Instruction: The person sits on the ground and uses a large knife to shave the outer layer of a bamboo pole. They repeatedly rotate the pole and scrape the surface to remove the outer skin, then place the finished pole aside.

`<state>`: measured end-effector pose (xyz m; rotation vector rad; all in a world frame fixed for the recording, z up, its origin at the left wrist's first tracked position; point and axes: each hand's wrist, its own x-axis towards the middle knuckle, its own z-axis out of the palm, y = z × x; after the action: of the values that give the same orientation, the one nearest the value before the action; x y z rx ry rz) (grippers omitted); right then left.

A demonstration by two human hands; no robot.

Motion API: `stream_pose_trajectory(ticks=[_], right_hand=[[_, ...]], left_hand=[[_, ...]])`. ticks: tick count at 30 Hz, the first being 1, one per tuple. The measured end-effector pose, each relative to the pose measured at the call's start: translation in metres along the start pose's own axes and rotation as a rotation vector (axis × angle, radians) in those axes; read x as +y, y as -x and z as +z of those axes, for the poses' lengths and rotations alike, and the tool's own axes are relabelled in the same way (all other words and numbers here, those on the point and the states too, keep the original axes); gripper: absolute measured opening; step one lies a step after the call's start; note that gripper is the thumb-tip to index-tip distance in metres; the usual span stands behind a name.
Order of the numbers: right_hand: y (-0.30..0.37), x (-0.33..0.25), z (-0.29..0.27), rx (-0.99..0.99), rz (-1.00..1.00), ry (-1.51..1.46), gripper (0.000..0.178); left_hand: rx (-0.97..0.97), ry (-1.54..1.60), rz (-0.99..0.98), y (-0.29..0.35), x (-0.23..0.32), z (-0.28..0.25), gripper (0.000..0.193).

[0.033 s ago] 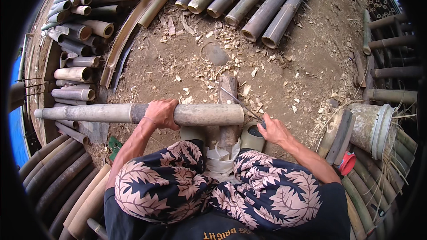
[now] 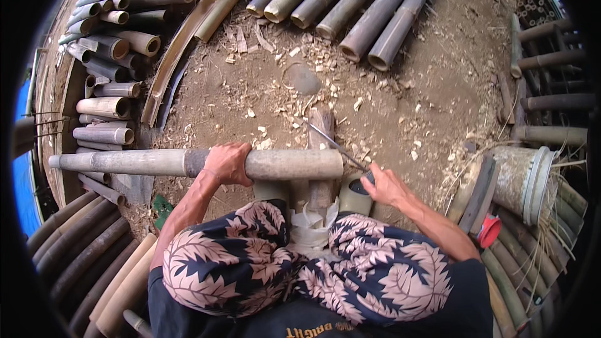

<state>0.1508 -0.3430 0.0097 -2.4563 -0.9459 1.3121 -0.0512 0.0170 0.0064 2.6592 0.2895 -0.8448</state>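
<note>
While the left hand (image 2: pixel 227 163) clamps a bamboo pole (image 2: pixel 294 164) and the right hand (image 2: pixel 383 184) grips a knife (image 2: pixel 328 139), the pole is unsplit; chips (image 2: pixel 251 112) lie beyond both hands; remaining work is unclear.

Down here it's bare brown dirt floor (image 2: pixel 447 69), pale wood chips (image 2: pixel 251 112) strewn right across it! Bamboo poles (image 2: pixel 391 9) fan out along the far side, cut lengths (image 2: pixel 103 106) crowd the left, a grimy bucket (image 2: pixel 516 175) sits at right, blue sheeting (image 2: pixel 25 175) brightens the left edge, and daylight spreads softly over everything.
</note>
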Motion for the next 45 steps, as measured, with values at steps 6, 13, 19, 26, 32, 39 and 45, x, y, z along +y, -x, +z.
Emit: stream_pose_trajectory(ticks=[6, 13, 19, 26, 32, 39, 45], right_hand=[[0.031, -0.059, -0.027, 0.56, -0.686, -0.365, 0.034], [0.003, -0.017, -0.013, 0.067, -0.175, -0.106, 0.032], [0.022, -0.042, -0.005, 0.592, -0.728, -0.393, 0.033], [0.027, -0.047, -0.022, 0.152, -0.308, -0.221, 0.039], [0.01, -0.004, 0.01, 0.431, -0.499, -0.217, 0.037], [0.007, -0.016, -0.018, 0.123, -0.18, -0.225, 0.04], [0.023, -0.018, -0.015, 0.284, -0.22, -0.133, 0.036]], left_hand=[[0.364, -0.101, -0.017, 0.019, 0.011, 0.029, 0.066], [0.558, -0.157, 0.019, 0.024, 0.013, 0.037, 0.068], [0.639, -0.172, 0.036, 0.024, 0.015, 0.054, 0.067], [0.692, -0.254, -0.003, 0.039, 0.016, 0.07, 0.073], [0.715, -0.247, 0.034, 0.022, 0.019, 0.066, 0.073], [0.203, -0.1, -0.077, 0.027, 0.017, 0.018, 0.091], [0.103, -0.087, -0.043, 0.032, -0.006, 0.013, 0.073]])
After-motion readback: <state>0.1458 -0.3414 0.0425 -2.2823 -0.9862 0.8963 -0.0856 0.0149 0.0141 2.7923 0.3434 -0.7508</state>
